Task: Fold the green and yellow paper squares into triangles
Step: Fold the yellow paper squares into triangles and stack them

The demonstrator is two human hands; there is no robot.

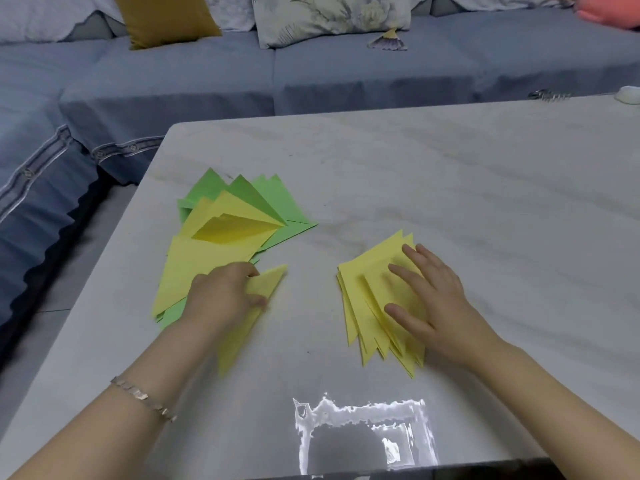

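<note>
1. A pale, marble-patterned table [450,168] carries everything.
2. The left hand [221,296] pinches a blurred, folded yellow triangle [270,277] at the tabletop.
3. Just beyond and left of that pinch sprawls a pile of green and yellow triangles [242,216].
4. Right of the pinch, apart, a stack of yellow squares [363,306] lies under the right hand's [433,299] flat fingers.

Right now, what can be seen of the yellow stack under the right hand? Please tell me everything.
The yellow stack is a pile of thin, matte paper sheets, all plain yellow. They lie flat on the marble-look table, right of centre, loosely fanned, so many pointed corners stick out at the near side. The right hand rests on top with straight, spread fingers. The left hand, pinching a yellow triangle, does not touch it.
</note>
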